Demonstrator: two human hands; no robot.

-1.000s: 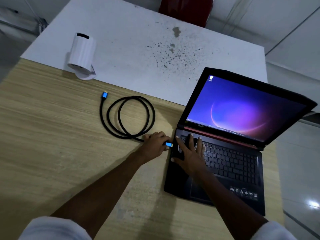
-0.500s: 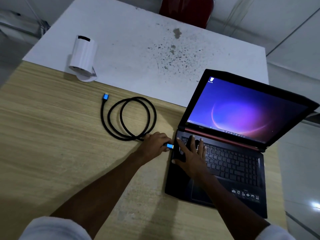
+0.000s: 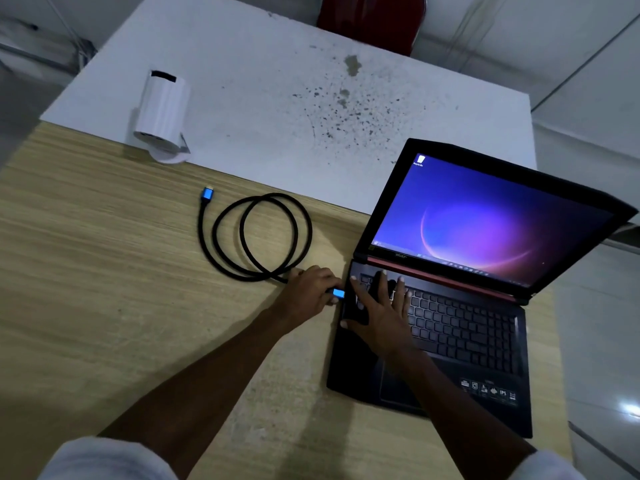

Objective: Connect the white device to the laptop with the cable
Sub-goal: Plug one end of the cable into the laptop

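An open black laptop [image 3: 485,341] with a lit purple screen stands at the right of the wooden table. My left hand [image 3: 308,294] grips the blue plug [image 3: 338,293] of a black cable [image 3: 259,237], with the plug right at the laptop's left edge. The cable lies coiled on the wood, and its other blue plug [image 3: 207,194] rests free near the white device [image 3: 162,114]. That device is a white cylinder lying on the white board at the far left. My right hand [image 3: 377,313] lies flat, fingers spread, on the left part of the keyboard.
A white, speckled board [image 3: 311,98] adjoins the wooden table [image 3: 104,306] at the far side. A red chair [image 3: 370,19] stands behind it. The table's edge and a tiled floor [image 3: 595,341] lie to the right of the laptop.
Both hands have stayed in place, with the plug held at the laptop's left edge. The view has shifted slightly. The coil and the white device have not moved.
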